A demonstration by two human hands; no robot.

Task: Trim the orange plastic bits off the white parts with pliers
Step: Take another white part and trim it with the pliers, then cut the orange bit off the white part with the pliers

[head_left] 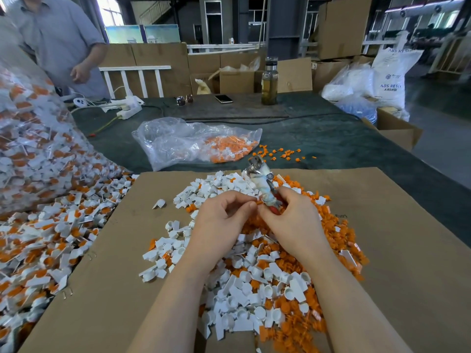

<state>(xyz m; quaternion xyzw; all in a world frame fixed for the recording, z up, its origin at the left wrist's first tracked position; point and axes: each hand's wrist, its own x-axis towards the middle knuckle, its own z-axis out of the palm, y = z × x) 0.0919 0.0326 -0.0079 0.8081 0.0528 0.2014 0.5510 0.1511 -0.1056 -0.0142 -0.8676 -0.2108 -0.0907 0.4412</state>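
The right hand (293,220) curls around the red handles of the pliers (262,182), and the metal head of the pliers points up and away from the person. The handles are wrapped in dirty white tape. The left hand (219,220) has its fingers bent toward the thumb, and the fingertips meet the right hand just beside the pliers. It seems to pinch something small there, but I cannot tell what, because the fingers hide it.

Both hands hover over a mixed pile of white parts (244,296) and orange bits (334,233), which lies on a flat sheet of cardboard (122,289). The white parts are more to the left and front, the orange bits more to the right. On the left a big clear bag (38,149) full of untrimmed parts leans on the table, and many of them spill beside the cardboard. Behind the cardboard lies a smaller plastic bag (188,143) with orange and white pieces, and a few orange bits are scattered near it. Far back stand a bottle (269,82) and a phone (223,98), and another person (58,39) stands at the left.
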